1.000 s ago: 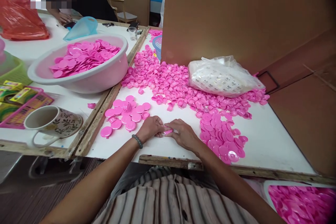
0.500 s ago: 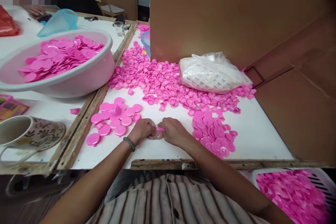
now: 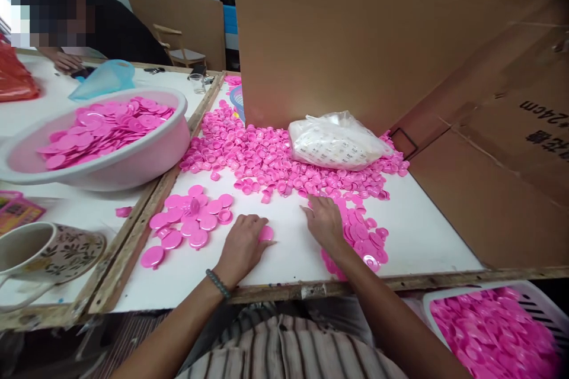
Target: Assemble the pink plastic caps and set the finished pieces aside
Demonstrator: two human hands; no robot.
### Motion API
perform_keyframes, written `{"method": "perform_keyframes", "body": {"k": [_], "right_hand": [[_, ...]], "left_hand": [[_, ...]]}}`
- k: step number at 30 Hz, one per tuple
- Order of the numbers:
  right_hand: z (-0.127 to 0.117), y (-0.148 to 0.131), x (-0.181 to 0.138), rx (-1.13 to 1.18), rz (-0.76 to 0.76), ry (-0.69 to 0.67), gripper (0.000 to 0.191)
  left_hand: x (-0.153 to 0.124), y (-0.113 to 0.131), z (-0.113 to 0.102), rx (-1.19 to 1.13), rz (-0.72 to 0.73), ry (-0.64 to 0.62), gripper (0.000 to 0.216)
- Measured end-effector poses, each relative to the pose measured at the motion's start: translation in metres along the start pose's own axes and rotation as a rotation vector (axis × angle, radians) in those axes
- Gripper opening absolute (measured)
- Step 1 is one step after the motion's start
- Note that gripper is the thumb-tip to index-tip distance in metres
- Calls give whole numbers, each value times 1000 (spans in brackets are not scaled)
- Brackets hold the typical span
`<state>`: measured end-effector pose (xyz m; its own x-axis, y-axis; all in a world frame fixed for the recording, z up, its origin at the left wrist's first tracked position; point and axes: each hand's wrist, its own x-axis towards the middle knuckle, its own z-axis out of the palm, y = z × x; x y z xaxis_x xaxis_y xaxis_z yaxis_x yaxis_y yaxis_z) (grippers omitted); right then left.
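My left hand (image 3: 243, 243) lies on the white table (image 3: 422, 231), fingers curled over a pink cap (image 3: 267, 233) pressed at its fingertips. A small group of flat pink lids (image 3: 191, 222) lies just to its left. My right hand (image 3: 324, 220) rests flat with fingers stretched toward the big heap of small pink caps (image 3: 267, 160), its palm beside a pile of pink discs (image 3: 362, 234). A clear bag of white labelled pieces (image 3: 338, 142) sits on the heap at the back.
A pink basin of lids (image 3: 98, 130) and a patterned mug (image 3: 40, 254) stand on the left table. Another person's hand (image 3: 66, 62) rests at the far left. Cardboard walls (image 3: 466, 100) close the back and right. A white basket of pink lids (image 3: 498, 331) sits lower right.
My hands were pinched together on one pink piece; now they have parted. The right hand moved forward and right to the heap, while the left stays with the pink cap.
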<state>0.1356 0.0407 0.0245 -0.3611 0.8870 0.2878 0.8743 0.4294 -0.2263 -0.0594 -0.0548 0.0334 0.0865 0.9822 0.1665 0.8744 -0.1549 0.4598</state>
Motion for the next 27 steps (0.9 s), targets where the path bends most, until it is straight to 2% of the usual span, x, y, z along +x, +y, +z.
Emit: {"method": "perform_keyframes", "body": {"k": [3, 7, 9, 11, 13, 16, 19, 22, 24, 27], "right_hand": [[6, 8, 6, -5, -64, -66, 16], [4, -3, -7, 137, -256, -148, 18], [-4, -2, -15, 98, -203, -123, 21], [-14, 7, -20, -12, -60, -100, 22], [-19, 18, -23, -92, 30, -133, 21], [-15, 22, -26, -68, -51, -198, 18], [-4, 8, -27, 47, -209, -203, 17], [5, -7, -24, 191, -296, -215, 17], [9, -13, -19, 303, -304, -220, 19], [9, -13, -10, 449, -290, -216, 18]], "left_hand": [[4, 0, 4, 98, 61, -32, 19], [1, -22, -6, 245, -11, 104, 23], [-4, -41, -17, 316, -45, 195, 26], [-8, -60, -28, 374, -71, 269, 28], [-10, -75, -36, 417, -90, 308, 27], [-10, -85, -40, 444, -117, 340, 27], [-9, -78, -38, 427, -146, 396, 31], [-9, -60, -34, 369, -116, 455, 33], [-10, -46, -29, 292, -60, 435, 31], [-9, -26, -17, 129, 3, 316, 23]]}}
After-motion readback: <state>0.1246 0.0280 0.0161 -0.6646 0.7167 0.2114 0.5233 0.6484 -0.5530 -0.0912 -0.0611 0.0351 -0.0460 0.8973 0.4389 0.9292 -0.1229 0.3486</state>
